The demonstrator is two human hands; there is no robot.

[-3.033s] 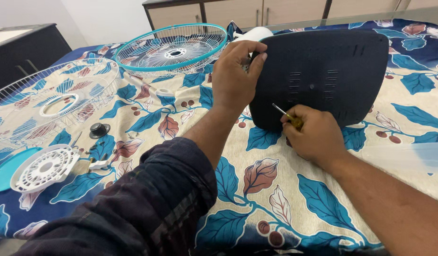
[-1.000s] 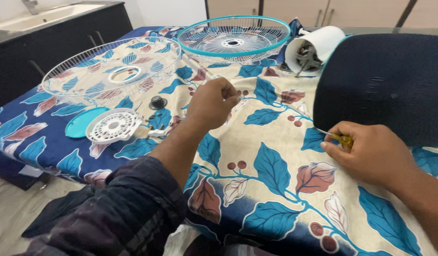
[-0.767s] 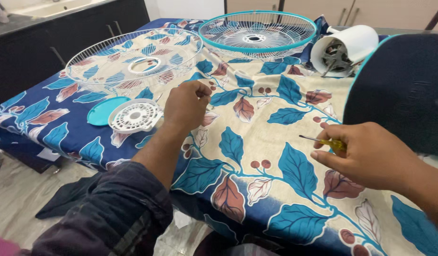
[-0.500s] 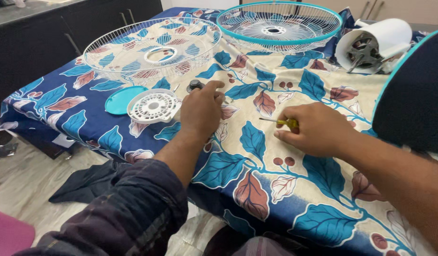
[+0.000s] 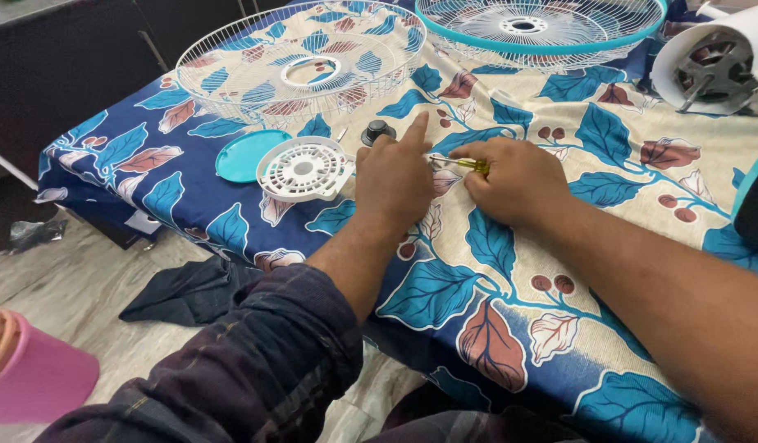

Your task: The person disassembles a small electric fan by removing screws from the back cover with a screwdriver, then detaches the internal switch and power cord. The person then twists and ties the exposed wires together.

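Note:
My left hand [image 5: 394,174] rests palm down on the leaf-patterned cloth [image 5: 510,271], index finger stretched out, its fingertips beside a small black knob [image 5: 377,131]. My right hand [image 5: 510,180] lies next to it and grips a small yellow-handled screwdriver [image 5: 461,163], whose metal tip points left toward my left hand. A white round slotted cover [image 5: 305,168] and a teal round cap [image 5: 252,154] lie just left of my left hand.
A white wire fan guard [image 5: 301,53] lies at the back left and a teal-rimmed guard [image 5: 543,20] at the back. A white fan motor housing [image 5: 711,57] sits back right. A dark cloth [image 5: 190,291] and a pink container [image 5: 30,373] are on the floor.
My left hand has moved from the dark fan base across the cloth to beside the black knob. My right hand has followed leftward with the screwdriver. The view has swung left and down.

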